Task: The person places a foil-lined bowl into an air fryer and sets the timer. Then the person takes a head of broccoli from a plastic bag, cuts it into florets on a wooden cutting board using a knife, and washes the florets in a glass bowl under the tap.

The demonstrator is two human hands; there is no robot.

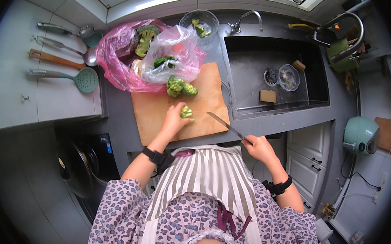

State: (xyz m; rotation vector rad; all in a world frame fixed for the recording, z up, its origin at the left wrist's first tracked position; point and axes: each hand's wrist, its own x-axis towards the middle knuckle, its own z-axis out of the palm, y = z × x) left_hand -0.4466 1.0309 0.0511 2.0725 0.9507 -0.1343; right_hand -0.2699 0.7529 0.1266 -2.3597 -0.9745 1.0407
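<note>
My left hand (pixel 176 119) grips a small broccoli piece (pixel 186 112), stem side to the right, over the wooden cutting board (pixel 154 118). In my right hand (pixel 261 148) is the handle of a kitchen knife (pixel 225 125); its blade points up and left across the board's right edge, apart from the piece. Behind my left hand, broccoli florets (pixel 175 86) lie on the board beside a clear plastic bag (pixel 187 49) with green vegetables. A pink plastic bag (pixel 112 69) holds a cut broccoli head (pixel 147 39) and a purple vegetable, perhaps a cabbage. More broccoli lies in a glass bowl (pixel 214 20).
Right of the board is a dark sink (pixel 248 67) with a glass bowl (pixel 289 77), a scourer (pixel 271 75) and sponges (pixel 267 96). A faucet (pixel 236 28) stands behind it. Utensils, among them a slotted ladle (pixel 86 79), hang on the left wall. A black lidded pan (pixel 74 167) is lower left.
</note>
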